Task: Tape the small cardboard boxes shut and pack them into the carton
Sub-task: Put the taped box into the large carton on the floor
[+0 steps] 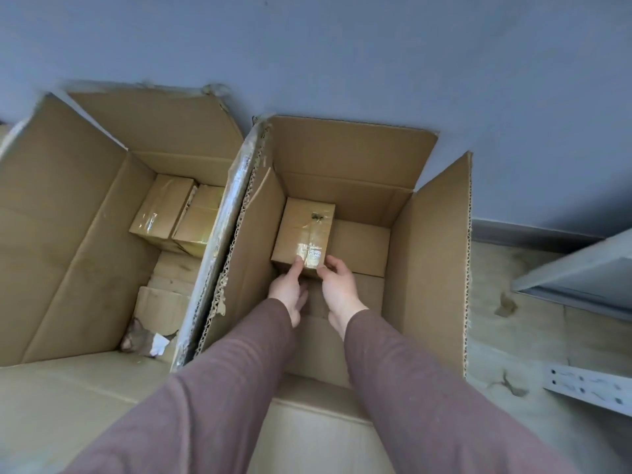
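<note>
Both your hands — left hand [289, 291], right hand [337, 285] — pinch the taped small box [304, 234] by its near edge, seating it in the carton [434, 254] at frame centre, tucked into the far-left corner to leave room.

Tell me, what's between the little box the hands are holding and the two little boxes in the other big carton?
In the head view, the held small box and the two taped boxes are separated by the cartons' upright flaps, edged with shiny tape.
</note>
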Tool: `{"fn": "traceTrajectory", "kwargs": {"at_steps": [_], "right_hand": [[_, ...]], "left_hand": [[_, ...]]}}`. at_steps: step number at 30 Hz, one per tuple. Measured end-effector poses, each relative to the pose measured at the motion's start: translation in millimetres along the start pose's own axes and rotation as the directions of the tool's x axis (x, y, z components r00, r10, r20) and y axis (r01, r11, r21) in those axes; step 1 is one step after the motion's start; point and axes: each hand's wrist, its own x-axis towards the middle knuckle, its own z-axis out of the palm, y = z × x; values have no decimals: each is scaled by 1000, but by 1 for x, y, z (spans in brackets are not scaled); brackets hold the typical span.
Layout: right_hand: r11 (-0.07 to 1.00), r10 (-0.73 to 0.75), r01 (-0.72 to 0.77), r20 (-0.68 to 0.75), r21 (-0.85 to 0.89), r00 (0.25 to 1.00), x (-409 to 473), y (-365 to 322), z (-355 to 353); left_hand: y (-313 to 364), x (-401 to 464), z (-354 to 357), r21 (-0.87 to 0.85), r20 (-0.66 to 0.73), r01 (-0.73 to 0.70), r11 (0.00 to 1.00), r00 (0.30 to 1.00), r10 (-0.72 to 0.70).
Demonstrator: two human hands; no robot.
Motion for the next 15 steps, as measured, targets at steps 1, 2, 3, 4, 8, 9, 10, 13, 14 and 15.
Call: {"fn": "traceTrajectory", "kwargs": {"at_steps": [1,2,3,4,8,9,10,13,14,15], "right_hand": [[1000,5,-5,5,-6,1000,-8,-3,-3],[1000,6,-6,2,-9,1000,-18,-7,-7],[1000,5,-5,-5,-10,1000,-31,-13,-12],[1000,3,-3,-13,-11,1000,-44,-19,-17],[1000,5,-5,-27,19,1000,-112,-55,-34],[1000,4,-3,-22,27,1000,-132,-66,-37],[1000,3,-3,-18,29,1000,-153,-77,-41],[1000,-14,15,-24,24,1000,-221,-116,-52],[999,-26,27,-29,29,999,-245,-129,-57],[998,-42,43,-39,37,998,-269,-144,-63]], "left_hand": [[-1,-7,0,6,9,3,1000,1000,-3],[-1,-16,1,11,23,2,1000,1000,-2],[0,-29,2,19,42,1,1000,999,-2],[3,-45,4,30,66,0,1000,998,-2],[22,-127,12,69,169,-13,998,986,1],[29,-151,14,81,198,-17,997,980,1],[37,-177,17,92,228,-21,996,974,0],[66,-253,24,138,283,-38,990,959,-3],[78,-280,27,157,298,-48,987,954,-1],[89,-308,31,175,313,-60,983,950,3]]}}
